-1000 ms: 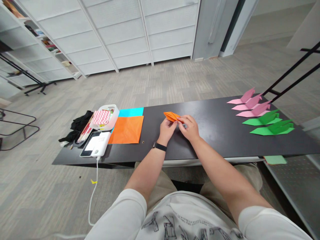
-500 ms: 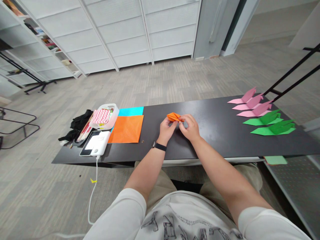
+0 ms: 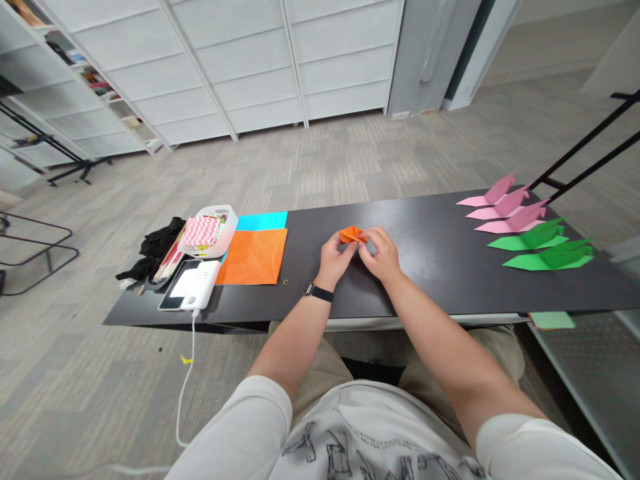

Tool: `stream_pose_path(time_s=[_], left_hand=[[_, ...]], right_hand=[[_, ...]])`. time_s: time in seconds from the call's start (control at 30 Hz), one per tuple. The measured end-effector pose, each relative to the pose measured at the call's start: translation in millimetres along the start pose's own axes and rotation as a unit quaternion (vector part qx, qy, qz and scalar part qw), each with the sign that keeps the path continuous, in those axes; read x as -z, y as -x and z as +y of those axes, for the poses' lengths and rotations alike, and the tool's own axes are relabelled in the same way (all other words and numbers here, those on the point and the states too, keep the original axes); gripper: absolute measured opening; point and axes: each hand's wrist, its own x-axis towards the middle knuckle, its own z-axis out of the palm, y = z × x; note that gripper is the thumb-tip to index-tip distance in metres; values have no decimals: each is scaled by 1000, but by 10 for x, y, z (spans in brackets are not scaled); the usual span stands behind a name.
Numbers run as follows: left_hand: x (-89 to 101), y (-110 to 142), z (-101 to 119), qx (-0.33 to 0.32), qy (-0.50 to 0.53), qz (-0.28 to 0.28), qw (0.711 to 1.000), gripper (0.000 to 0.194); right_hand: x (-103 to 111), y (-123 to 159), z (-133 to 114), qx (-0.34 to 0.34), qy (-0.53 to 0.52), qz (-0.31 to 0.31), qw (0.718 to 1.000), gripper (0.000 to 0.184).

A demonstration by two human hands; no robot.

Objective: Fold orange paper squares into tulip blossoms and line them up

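A small folded piece of orange origami paper (image 3: 351,234) is pinched between my two hands above the middle of the dark table (image 3: 425,267). My left hand (image 3: 334,259) grips it from the left, thumb toward me, a black watch on the wrist. From the right, my right hand (image 3: 382,253) closes on its other end with thumb and fingers. The fingertips of both hands nearly meet and hide the paper's lower part. To the left lies a flat orange sheet (image 3: 255,257), partly over a cyan sheet (image 3: 263,221).
Pink folded paper birds (image 3: 510,203) and green ones (image 3: 547,255) stand in a row at the right. At the left are a white basket (image 3: 227,233), a white power bank (image 3: 204,287) with a cable, a phone (image 3: 177,290) and a black cloth (image 3: 163,240).
The orange folded paper has turned in my fingers; its long point at the left no longer shows and it looks shorter. Both hands stay nearly in place, still pinching it.
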Motion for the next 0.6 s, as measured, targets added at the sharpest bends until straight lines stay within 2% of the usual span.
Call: stream_pose_path(time_s=[0.2,0.33,0.53,0.6], left_hand=[[14,7,96,-6,-30,-11,999,26],[8,10,133,-7,-33,-12,999,28],[1,-2,182,-17,3,-34,999,32],[0,0,186,-14,12,-39,999,34]], right_hand=[[24,-10,-31,14,-5,6,1000,12],[36,-8,-41,-6,-6,1,1000,10],[49,-13,-13,-26,-27,28,999,23],[65,-27,-21,-26,-42,23,999,19]])
